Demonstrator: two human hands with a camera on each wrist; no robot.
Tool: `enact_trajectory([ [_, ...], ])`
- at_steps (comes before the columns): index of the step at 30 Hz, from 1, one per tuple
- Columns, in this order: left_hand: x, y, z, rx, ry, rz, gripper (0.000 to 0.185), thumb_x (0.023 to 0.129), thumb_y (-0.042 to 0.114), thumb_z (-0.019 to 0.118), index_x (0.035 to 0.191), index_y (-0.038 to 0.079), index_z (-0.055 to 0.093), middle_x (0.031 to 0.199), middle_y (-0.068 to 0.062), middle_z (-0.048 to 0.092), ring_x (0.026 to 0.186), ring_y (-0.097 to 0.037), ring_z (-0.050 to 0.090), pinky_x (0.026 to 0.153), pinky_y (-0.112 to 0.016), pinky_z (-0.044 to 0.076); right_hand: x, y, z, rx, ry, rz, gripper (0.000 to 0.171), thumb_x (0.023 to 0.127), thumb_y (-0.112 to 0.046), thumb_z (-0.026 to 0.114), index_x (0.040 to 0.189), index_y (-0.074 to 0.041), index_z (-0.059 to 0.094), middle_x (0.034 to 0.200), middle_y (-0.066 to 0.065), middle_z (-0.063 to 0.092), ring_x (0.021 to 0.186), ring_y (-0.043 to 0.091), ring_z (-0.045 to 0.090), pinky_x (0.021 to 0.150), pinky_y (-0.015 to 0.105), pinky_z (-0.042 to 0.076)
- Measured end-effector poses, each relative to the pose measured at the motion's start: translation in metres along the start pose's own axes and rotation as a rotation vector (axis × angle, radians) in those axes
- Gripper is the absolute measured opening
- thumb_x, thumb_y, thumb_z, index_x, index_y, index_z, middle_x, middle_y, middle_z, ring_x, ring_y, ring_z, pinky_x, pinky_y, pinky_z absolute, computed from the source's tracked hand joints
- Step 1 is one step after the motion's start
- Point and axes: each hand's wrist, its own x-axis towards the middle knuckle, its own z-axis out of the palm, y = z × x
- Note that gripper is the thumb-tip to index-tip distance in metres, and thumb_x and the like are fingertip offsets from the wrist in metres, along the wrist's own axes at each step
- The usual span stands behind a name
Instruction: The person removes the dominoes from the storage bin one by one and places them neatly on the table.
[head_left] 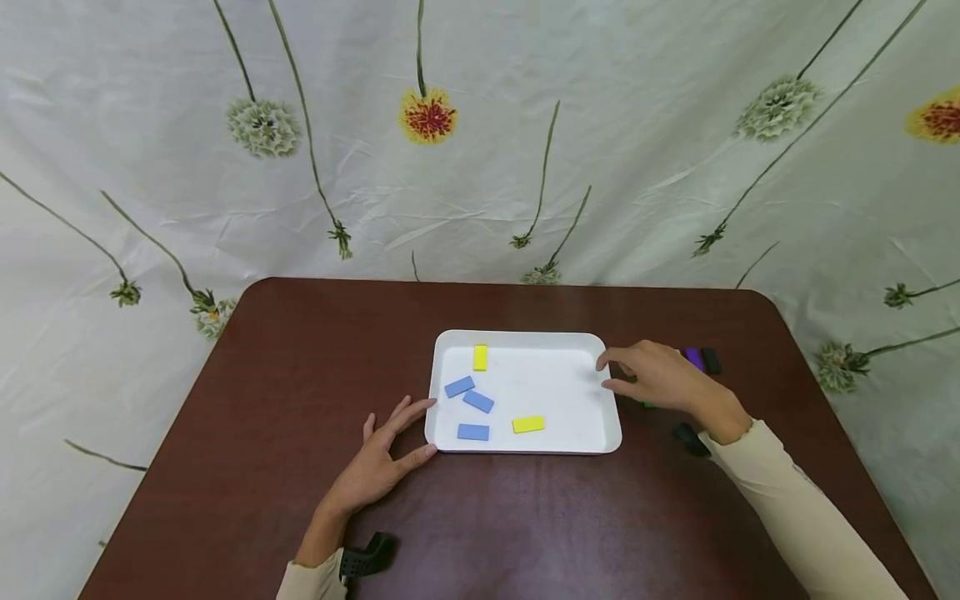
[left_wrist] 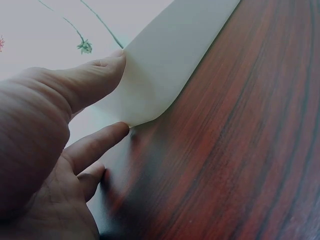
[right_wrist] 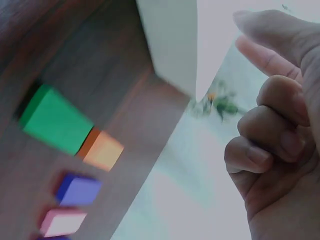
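Note:
A white tray [head_left: 562, 387] lies on the table, bearing yellow blocks [head_left: 528, 424] and blue blocks [head_left: 473, 432] toward its left and front. My left hand [head_left: 375, 462] is at the tray's left end, fingers spread; in the left wrist view the thumb and a fingertip touch its side. Over the tray's right rim hovers my right hand [head_left: 663, 379], thumb and index finger extended and apart, nothing between them. In the right wrist view its other fingers [right_wrist: 275, 107] are curled in toward the palm. Whether it touches the rim I cannot tell.
Right of the tray, partly behind my right hand, lie a green block [right_wrist: 56, 122], an orange block [right_wrist: 102, 150], a purple block [right_wrist: 78, 190], a pink block [right_wrist: 63, 221] and a black block [head_left: 710, 361]. Beyond the brown table [head_left: 337, 333] hangs a flowered cloth [head_left: 480, 183].

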Motion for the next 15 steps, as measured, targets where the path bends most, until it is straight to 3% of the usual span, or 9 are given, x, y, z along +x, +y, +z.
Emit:
enact_trajectory([
  [6,0.0,0.0,0.0,0.01,0.004,-0.002,0.063,0.093,0.032,0.073,0.15,0.029,0.046,0.156,-0.004,0.044,0.154,-0.038,0.018,0.11,-0.072,-0.011,0.025,-0.015,0.007,-0.004,-0.078,-0.078,0.018,0.09,-0.024,0.076,0.106,-0.015,0.073,0.061,-0.012,0.041,0.056,0.001,0.033,0.05,0.019,0.028],
  [15,0.0,0.001,0.0,0.009,0.001,0.004,0.063,0.093,0.031,0.073,0.15,0.026,0.046,0.156,-0.005,0.044,0.154,-0.038,0.018,0.11,-0.073,-0.011,0.052,-0.036,0.032,0.137,-0.22,-0.132,0.019,0.09,-0.027,0.077,0.105,-0.016,0.073,0.063,-0.011,0.033,0.058,0.002,0.029,0.057,0.019,0.027],
])
